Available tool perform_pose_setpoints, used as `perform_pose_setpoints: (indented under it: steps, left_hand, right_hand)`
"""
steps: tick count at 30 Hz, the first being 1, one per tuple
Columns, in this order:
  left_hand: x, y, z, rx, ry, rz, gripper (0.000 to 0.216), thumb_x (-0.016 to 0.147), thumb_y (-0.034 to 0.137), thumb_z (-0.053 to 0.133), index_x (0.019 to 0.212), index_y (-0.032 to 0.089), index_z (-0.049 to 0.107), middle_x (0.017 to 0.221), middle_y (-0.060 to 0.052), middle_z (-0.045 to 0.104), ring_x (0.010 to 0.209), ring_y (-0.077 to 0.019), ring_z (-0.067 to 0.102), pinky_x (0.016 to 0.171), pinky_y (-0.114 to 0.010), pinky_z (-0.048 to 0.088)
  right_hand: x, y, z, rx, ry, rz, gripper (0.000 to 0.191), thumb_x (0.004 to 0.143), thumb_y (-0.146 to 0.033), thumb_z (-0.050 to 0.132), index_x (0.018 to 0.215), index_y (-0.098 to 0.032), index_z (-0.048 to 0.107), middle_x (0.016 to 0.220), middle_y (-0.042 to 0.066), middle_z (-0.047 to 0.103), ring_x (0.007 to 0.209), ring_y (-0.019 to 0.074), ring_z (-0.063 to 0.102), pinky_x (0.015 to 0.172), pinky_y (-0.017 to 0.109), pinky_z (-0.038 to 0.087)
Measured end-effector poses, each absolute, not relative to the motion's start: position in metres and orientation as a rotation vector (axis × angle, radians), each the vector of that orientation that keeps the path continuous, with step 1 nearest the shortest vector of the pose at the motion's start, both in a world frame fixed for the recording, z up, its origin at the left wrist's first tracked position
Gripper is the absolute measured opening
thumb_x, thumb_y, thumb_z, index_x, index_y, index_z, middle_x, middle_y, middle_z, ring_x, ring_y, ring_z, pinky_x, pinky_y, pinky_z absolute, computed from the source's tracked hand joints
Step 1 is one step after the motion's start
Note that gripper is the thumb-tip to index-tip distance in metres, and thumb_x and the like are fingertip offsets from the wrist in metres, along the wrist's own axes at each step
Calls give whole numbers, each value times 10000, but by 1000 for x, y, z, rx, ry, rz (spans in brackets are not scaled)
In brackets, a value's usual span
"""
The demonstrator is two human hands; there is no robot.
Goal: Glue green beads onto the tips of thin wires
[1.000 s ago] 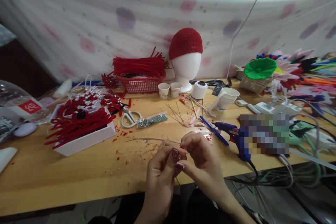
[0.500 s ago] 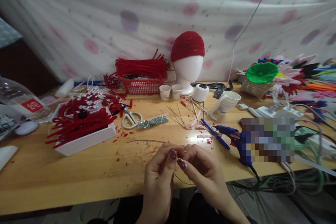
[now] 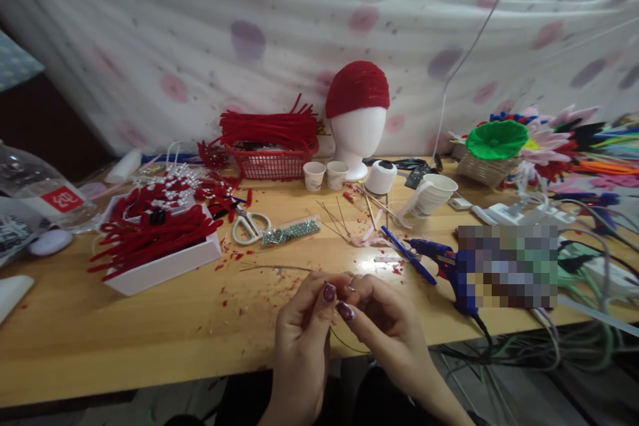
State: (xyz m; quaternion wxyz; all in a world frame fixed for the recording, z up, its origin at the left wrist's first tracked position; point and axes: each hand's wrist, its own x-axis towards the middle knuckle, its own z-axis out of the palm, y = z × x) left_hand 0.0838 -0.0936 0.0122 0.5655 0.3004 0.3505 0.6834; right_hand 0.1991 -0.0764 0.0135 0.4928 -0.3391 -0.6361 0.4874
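Near the table's front edge, my left hand [image 3: 305, 329] and my right hand [image 3: 392, 329] meet fingertip to fingertip. The fingers of both are closed in a pinch on a thin dark wire [image 3: 279, 267]. One length of it runs out to the left past my left hand, and another part curves below, between the hands. A tiny shiny bit shows at the right fingertips, too small to name. Behind my hands lie white-handled scissors [image 3: 247, 227], a bag of green beads [image 3: 292, 231] and several loose thin wires [image 3: 334, 221].
A white box [image 3: 164, 269] of red fuzzy stems stands left, a red basket [image 3: 272, 164] behind. Further back are a white mannequin head [image 3: 357, 133], paper cups [image 3: 314, 176] and a thread spool [image 3: 381, 177]. To the right lie a blue pen [image 3: 409, 255], glue gun [image 3: 456, 273] and cables.
My hands keep the same pinch on the wire, and the fingertips shift only slightly. Nothing else on the table has moved.
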Motion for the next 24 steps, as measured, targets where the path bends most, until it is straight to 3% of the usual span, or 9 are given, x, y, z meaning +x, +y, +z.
perform_pose_setpoints:
  steps: [7,10,13,17,20,24]
  left_hand:
    - [83,-92,20,589,815,1615,195,714,409,764,753,218,755,763,-9,706,735,-122,631,688,-190,497]
    - [75,-84,26,487,756,1724,173,651,378,818,709,228,754,746,7,734,773,-115,672,746,-177,518]
    - [64,-71,34,485,667,1830,169,626,341,839,693,218,746,744,17,748,792,-116,691,824,-207,524]
    - [55,-58,43,506,586,1862,171,632,334,836,706,218,733,775,26,755,796,-115,694,815,-229,536]
    - [54,-52,46,492,562,1868,170,628,319,840,712,228,724,779,42,753,794,-109,692,808,-233,536]
    - [54,-45,44,488,529,1858,172,634,297,838,730,225,715,779,47,747,791,-109,689,795,-235,540]
  right_hand:
    - [199,-76,12,-839,-1541,1251,206,882,-335,598,748,-189,540,650,-34,480,577,93,423,532,218,346]
    - [199,-72,9,-847,-1522,1284,282,889,-399,579,717,-179,544,627,-30,491,564,91,428,527,217,343]
    - [198,-67,6,-782,-1487,1276,348,911,-433,536,675,-178,551,646,-11,523,604,107,477,578,232,378]
    - [198,-60,1,-754,-1527,1170,419,944,-420,480,641,-177,635,793,34,561,780,140,538,733,268,401]
    - [198,-58,-3,-744,-1490,1189,403,967,-416,430,749,-204,696,894,46,571,838,149,533,746,272,403]
    - [197,-57,-9,-773,-1483,1208,423,957,-426,451,693,-195,686,863,38,554,821,143,528,760,270,404]
